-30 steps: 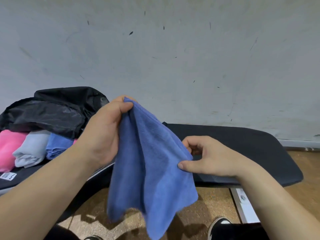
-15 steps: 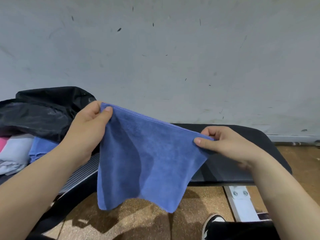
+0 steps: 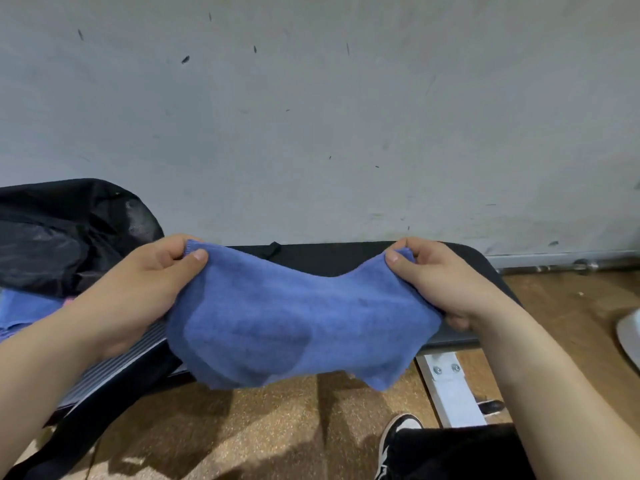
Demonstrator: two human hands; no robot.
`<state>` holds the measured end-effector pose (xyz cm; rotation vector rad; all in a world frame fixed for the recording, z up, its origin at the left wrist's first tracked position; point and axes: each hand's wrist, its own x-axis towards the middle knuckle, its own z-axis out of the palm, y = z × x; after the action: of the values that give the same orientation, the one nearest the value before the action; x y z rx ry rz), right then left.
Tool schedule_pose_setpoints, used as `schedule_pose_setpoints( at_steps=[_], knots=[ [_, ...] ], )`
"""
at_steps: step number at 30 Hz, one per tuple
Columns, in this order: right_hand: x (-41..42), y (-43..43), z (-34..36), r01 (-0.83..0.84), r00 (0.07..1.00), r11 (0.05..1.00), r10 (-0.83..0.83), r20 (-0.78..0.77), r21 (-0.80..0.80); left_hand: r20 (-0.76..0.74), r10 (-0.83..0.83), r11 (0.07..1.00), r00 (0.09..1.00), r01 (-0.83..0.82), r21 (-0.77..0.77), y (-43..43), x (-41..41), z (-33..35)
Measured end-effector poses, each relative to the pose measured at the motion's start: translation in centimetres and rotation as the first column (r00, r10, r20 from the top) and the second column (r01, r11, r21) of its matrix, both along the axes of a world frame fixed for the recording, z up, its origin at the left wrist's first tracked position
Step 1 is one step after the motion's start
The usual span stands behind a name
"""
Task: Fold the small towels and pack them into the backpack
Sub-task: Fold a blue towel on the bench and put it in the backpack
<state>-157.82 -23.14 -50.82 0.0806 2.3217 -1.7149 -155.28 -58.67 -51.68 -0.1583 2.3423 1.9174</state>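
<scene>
A small blue towel hangs spread out in front of me, its top edge sagging in the middle. My left hand pinches its upper left corner and my right hand pinches its upper right corner. The towel hangs over the front edge of a black padded bench. A black backpack lies open on the left end of the bench. Another blue towel shows at its mouth, mostly hidden by my left arm.
A grey scuffed wall rises right behind the bench. The bench's white metal leg stands on a wooden floor. My black-and-white shoe is at the bottom. A white object sits at the right edge.
My hands have moved apart and drawn the towel out wide between its two top corners. The view has shifted right, so the folded pink and grey towels have left the frame.
</scene>
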Motion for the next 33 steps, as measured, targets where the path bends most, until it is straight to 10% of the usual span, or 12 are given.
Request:
schedule_pose_setpoints(
  at_steps=[5,12,33],
  knots=[
    [-0.3,1.5,1.3,0.04,0.985,0.979,-0.005,0.175,-0.198,0.098,-0.027,0.995,0.995,0.017,0.096,0.4,-0.5,0.1],
    [-4.6,0.1,-2.3,0.34,0.92,0.94,-0.327,-0.217,0.021,-0.133,0.188,0.969,0.973,-0.206,-0.135,0.7,-4.3,-1.9],
    [-5.3,-3.4,-3.0,0.437,0.865,0.885,-0.463,-0.196,-0.161,-0.195,0.301,0.924,0.933,-0.336,-0.18,1.6,-6.1,-3.0]
  ],
)
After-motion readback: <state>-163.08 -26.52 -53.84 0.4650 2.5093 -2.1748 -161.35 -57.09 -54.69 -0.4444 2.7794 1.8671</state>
